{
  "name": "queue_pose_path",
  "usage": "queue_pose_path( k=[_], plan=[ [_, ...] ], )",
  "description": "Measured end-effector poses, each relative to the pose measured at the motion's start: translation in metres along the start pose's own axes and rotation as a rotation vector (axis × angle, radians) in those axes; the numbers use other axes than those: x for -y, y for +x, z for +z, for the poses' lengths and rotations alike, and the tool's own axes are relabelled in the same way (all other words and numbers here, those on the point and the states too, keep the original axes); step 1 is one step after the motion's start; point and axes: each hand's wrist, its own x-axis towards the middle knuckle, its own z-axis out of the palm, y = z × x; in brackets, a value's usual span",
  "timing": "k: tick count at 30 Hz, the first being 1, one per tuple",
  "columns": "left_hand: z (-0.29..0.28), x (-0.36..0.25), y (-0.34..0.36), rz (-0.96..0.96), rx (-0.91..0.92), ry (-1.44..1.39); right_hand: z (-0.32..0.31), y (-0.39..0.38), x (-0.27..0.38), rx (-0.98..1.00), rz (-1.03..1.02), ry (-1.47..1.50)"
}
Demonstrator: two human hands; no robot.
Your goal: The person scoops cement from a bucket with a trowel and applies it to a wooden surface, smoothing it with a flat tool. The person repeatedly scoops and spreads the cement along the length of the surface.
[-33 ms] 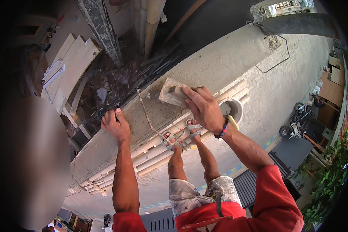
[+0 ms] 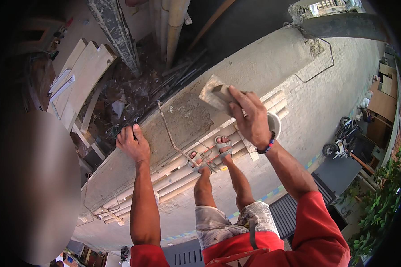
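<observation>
My right hand is closed around the handle of a flat plastering float. The float lies tilted over the cement-covered top of a long wall, and I cannot tell whether its blade presses fully on it. Left of the float is a rough, darker patch of mortar. My left hand rests at the wall's far edge, its fingers curled over that edge. Between my hands a bent metal rod crosses the wall top. A white bucket stands below, partly hidden by my right hand.
My sandalled feet stand on a row of pale pipes or poles along the wall's near side. Boards and scrap lie beyond it at left. A dark thick pipe crosses at upper right. A motorcycle is parked at right.
My right hand has moved the float to the right and slightly up along the wall, uncovering the rough mortar patch. More of the bucket is now hidden. My left hand has stayed put.
</observation>
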Motion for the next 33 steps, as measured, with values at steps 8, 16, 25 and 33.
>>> queue_pose_path(
  k=[8,16,25,33],
  plan=[
    [0.003,0.003,0.0,0.007,0.007,0.013,-0.055,-0.018,-0.099,-0.26,0.332,-0.279],
    [0.002,0.009,0.0,0.0,0.016,0.006,0.022,-0.043,0.013,0.03,-0.103,0.097],
    [0.007,0.006,0.001,0.005,0.008,-0.002,-0.01,0.052,-0.078,-0.249,0.159,-0.126],
    [0.001,0.015,0.001,-0.009,0.013,0.04,-0.025,0.0,-0.041,-0.132,0.025,0.03]
  ],
)
